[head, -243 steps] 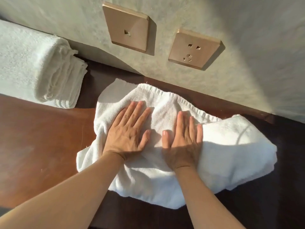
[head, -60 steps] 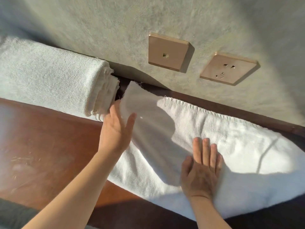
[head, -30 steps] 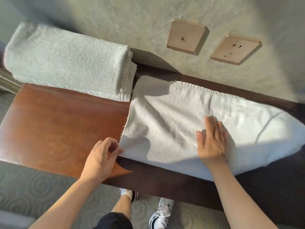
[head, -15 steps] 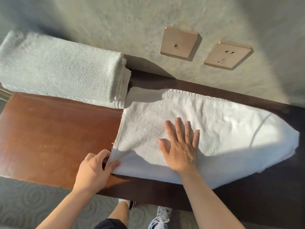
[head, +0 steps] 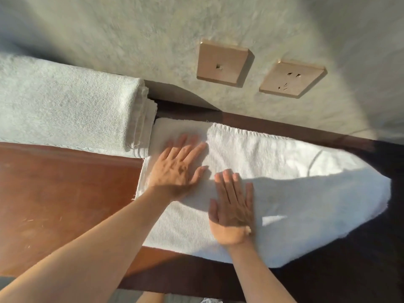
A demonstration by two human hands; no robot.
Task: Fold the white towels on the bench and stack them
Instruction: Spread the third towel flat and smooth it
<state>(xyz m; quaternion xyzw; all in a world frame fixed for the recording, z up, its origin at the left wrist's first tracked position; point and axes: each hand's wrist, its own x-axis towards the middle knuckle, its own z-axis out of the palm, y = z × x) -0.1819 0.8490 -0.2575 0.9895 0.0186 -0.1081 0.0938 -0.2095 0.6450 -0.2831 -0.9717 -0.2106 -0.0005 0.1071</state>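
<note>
White terry towel [head: 273, 171], half-folded, lies flat on brown wooden counter [head: 65, 193] beside folded white towel stack [head: 65, 106]; left hand [head: 175, 169] and right hand [head: 232, 206] spread flat on it, seemingly smoothing the fold.

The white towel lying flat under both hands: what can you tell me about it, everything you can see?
The flat white terry-cloth towel lies spread on the brown wooden bench, folded into a long band with a frayed left edge and a rounded right end. Sun lights its far part; shadow covers its near right. The left hand and the right hand press on it with straight fingers. Its left end touches the folded white towel stack, and its near edge reaches the bench's front.
</note>
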